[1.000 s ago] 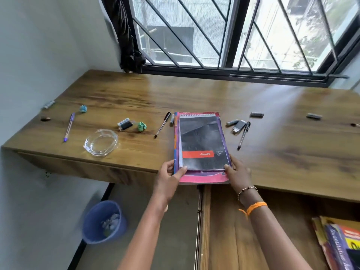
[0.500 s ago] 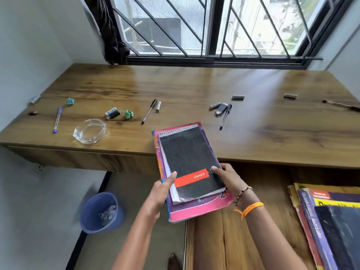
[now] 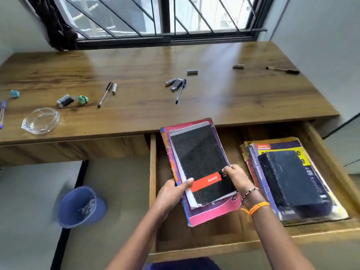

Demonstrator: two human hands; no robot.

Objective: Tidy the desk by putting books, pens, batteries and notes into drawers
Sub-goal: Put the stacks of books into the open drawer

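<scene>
Pink-covered book stack [image 3: 212,213], three or so volumes deep, topped by a black spiral notebook [image 3: 200,162] with a red band near its lower edge; held tilted above the left part of the open wooden drawer [image 3: 153,191], its far end overlapping the counter [image 3: 136,71] front edge. Left hand [image 3: 171,193]: grips the stack's near left edge, thumb laid across the notebook beside the red band, fingers curled out of sight beneath. Right hand [image 3: 238,182]: grips the near right side, thumb on the black cover just right of the band, fingers wrapped under the stack; beaded bracelet and orange thread at the wrist. Drawer, right part: second pile of books [image 3: 259,152] lying flat, yellow and purple covers, a dark blue book [image 3: 288,178] on top; well apart from the held stack. Counter, wood grain, items lying loose: black pen [image 3: 105,94] with a battery [image 3: 114,88] just beside it; another black pen [image 3: 180,91] touching a small cluster of batteries [image 3: 173,83]; single battery [image 3: 192,72] behind that; battery [image 3: 238,66] and dark pen [image 3: 282,70] near the far right; crumpled green note [image 3: 83,99] beside a black-and-white battery pack [image 3: 65,100]; crumpled blue note [image 3: 14,93]; purple pen [image 3: 2,112] at the left edge; clear glass ashtray [image 3: 40,120] near the front. Floor: blue bin [image 3: 79,206] left of the drawer, paper scraps inside.
</scene>
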